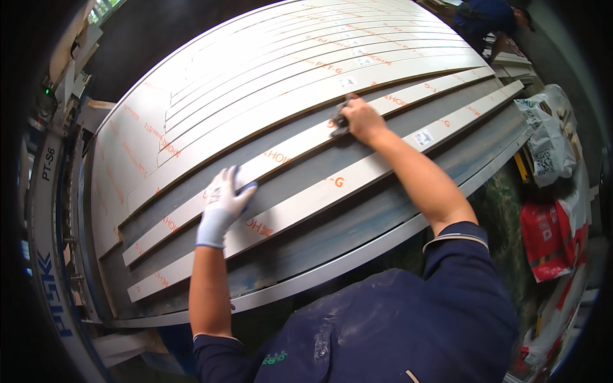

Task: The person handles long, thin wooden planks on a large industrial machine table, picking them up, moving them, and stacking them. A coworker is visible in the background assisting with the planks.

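My left hand (224,198), in a white knit glove with blue palm coating, lies across a narrow white panel strip (278,155), thumb apart from the fingers. Whether it grips the strip's edges cannot be told. My bare right hand (362,118) holds a crumpled dark cloth (341,125) against the same strip, farther right. Closer to me, a second white strip (306,191) lies roughly parallel, with a printed label (423,138) on it. Both strips bear orange print. Beyond them a large white panel sheet (239,112) is cut into several long strips, some labelled.
The grey machine bed (306,261) has a metal front rail (325,276). A machine beam (45,210) stands at the left. On the right are a white plastic bag (546,139) and a red bag (546,239). Another person (486,21) bends over at the far right.
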The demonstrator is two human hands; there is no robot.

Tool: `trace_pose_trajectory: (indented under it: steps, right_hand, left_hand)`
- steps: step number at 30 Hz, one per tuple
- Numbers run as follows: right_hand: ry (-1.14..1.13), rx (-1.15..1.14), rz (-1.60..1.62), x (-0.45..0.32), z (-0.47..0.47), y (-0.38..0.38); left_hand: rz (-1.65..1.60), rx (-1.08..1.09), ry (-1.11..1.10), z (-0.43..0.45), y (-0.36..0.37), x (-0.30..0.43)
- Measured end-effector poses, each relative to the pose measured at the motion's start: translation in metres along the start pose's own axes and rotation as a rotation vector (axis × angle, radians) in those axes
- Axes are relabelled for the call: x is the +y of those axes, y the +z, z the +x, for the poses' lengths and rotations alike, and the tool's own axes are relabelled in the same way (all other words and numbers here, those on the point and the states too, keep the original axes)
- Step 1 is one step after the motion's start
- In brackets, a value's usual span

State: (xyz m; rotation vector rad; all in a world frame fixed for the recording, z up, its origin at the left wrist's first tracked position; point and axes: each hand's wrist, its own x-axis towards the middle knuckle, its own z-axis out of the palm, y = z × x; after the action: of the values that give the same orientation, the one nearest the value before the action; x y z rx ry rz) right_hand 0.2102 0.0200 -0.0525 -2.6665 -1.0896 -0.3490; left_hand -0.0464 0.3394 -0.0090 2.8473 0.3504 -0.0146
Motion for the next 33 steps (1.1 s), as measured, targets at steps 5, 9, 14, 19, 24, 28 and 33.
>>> trace_pose_trajectory:
  steps: [5,9,14,19,24,28,33]
  right_hand:
    - [-0.002,-0.046,0.058,-0.031,-0.004,0.005]
    - [0.055,-0.062,-0.169,0.010,-0.015,0.004]
    - [0.244,-0.122,-0.248,0.084,-0.041,-0.015]
    - [0.288,-0.081,-0.147,0.144,-0.042,-0.020]
    - [0.161,-0.156,-0.110,0.210,-0.036,-0.040]
    - [0.008,0.000,0.057,0.255,-0.036,-0.051]
    - [0.127,0.095,0.072,0.354,-0.021,-0.065]
  left_hand:
    - [0.066,-0.056,0.081,0.034,0.038,0.073]
    - [0.221,-0.190,0.078,0.038,0.059,0.080]
    - [0.148,-0.273,0.017,0.037,0.050,0.079]
    - [0.212,-0.202,-0.029,0.039,0.049,0.095]
    - [0.149,-0.085,-0.112,0.059,0.050,0.125]
    - [0.247,-0.017,-0.261,0.067,0.058,0.138]
    - [0.429,-0.125,-0.450,0.092,0.068,0.165]
